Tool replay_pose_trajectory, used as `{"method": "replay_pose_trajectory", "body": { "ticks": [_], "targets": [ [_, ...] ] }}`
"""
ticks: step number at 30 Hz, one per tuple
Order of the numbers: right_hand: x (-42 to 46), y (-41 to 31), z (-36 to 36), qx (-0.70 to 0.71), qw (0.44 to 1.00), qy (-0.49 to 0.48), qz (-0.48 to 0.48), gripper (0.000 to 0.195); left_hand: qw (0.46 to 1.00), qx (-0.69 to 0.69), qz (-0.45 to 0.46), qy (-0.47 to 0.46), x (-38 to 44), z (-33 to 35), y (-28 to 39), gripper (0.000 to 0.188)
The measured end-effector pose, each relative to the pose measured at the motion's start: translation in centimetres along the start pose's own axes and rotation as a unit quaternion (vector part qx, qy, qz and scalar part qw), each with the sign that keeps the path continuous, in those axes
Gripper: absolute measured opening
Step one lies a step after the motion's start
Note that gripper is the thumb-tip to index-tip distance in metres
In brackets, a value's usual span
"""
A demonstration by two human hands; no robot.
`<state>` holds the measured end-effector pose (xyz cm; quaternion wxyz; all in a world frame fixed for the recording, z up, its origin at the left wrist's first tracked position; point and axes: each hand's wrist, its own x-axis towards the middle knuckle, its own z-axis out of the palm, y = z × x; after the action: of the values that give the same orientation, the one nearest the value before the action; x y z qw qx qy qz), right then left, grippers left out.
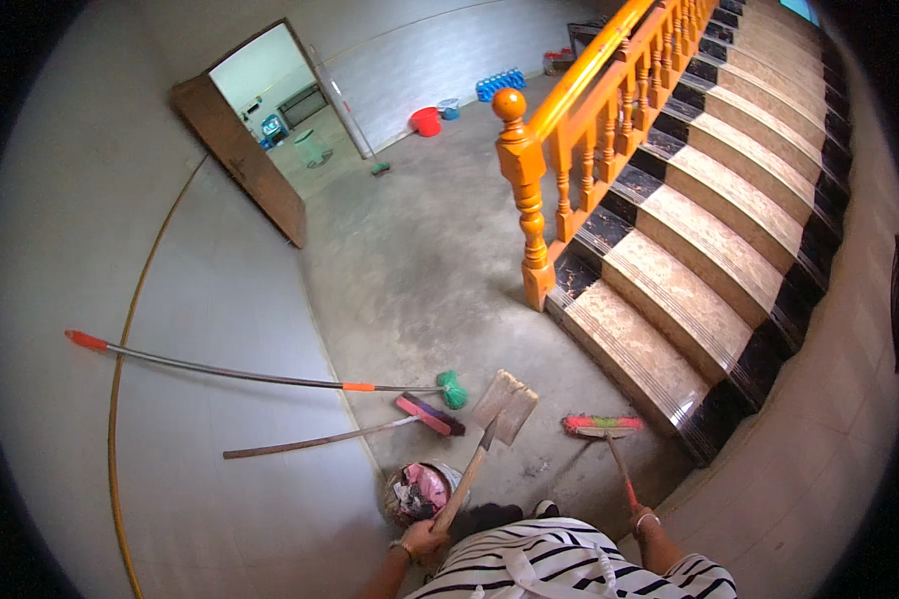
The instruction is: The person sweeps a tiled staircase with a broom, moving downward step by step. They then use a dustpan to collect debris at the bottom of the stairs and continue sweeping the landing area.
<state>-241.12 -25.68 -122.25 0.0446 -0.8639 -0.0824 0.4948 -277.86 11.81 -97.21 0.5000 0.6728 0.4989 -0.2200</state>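
Observation:
Near the bottom of the head view, my left hand (424,539) grips the wooden handle of a flat-bladed shovel (506,408), whose blade is over the concrete floor ahead of me. My right hand (645,520) is closed around the red end of a broom's handle. That broom's head (603,427), with red and green bristles, rests on the floor by the lowest stair. Just beyond my left hand stands a bucket (457,473) holding pink and dark crumpled material.
A pink-headed broom (431,415) and a green-headed mop (453,389) lean at the left wall. Stairs (644,329) with a wooden banister (532,217) rise at right. Farther off are a red bucket (425,122), blue bottles (500,84) and an open door (240,161).

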Motion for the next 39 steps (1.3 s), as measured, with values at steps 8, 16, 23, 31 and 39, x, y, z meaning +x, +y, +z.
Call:
{"method": "replay_pose_trajectory", "body": {
  "ticks": [8, 16, 23, 31, 39],
  "targets": [
    [-8.4, 4.4, 8.7, 0.256, 0.966, 0.010, 0.020, 0.034, 0.977, -0.134, 0.026, -0.163, 11.2, -3.6, 8.9, 0.015],
    [-11.3, -4.3, 6.2, 0.390, 0.887, 0.204, 0.137, 0.037, 0.949, 0.055, -0.011, -0.309, 22.4, -9.7, 25.7, 0.013],
    [-3.3, -18.9, -2.0, 0.476, 0.826, 0.108, 0.281, 0.042, 0.909, 0.208, -0.039, -0.358, 35.6, -14.7, 36.1, 0.013],
    [-8.3, -29.0, -4.7, 0.479, 0.813, 0.140, 0.299, 0.053, 0.890, 0.356, 0.000, -0.285, 44.2, -19.6, 42.5, 0.019],
    [-1.2, -32.5, -4.5, 0.472, 0.817, 0.111, 0.314, 0.050, 0.875, 0.405, -0.006, -0.266, 49.8, -20.4, 45.1, 0.014]
  ]
}}
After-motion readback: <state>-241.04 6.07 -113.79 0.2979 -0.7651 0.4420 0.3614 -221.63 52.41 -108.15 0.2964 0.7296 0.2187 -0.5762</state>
